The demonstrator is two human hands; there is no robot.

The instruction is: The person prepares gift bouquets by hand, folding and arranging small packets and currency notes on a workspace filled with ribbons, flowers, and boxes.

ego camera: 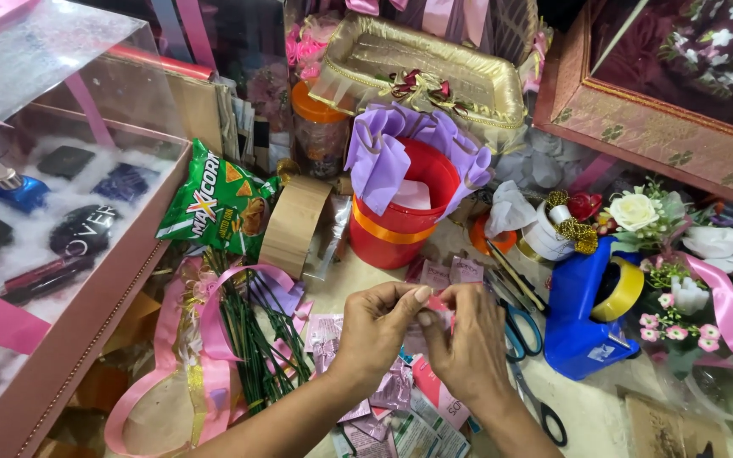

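1. Small pink sachet point(437, 303) sits at frame centre, pinched between both hands. Left hand point(377, 326) grasps its left edge, right hand point(468, 339) its right.
2. Step looks like tearing or folding the packet; next move calls for a firm fingertip pinch.
3. Below: loose flat foil sachets point(392, 394), glossy, crinkled.
4. Above centre: red plastic bucket point(400, 216) with pleated lilac ribbon trim.
5. Right: blue tape dispenser point(579, 326), scissors point(521, 332).
6. Left: green snack bag point(218, 203), pink satin ribbon point(167, 339).

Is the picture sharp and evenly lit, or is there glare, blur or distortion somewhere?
Head view: bright, even light; the hands, left hand and right hand, look sharp; whitish glare on the clear box lid veils what lies behind; edges bend slightly, as with a wide lens; the top corners fall darker.
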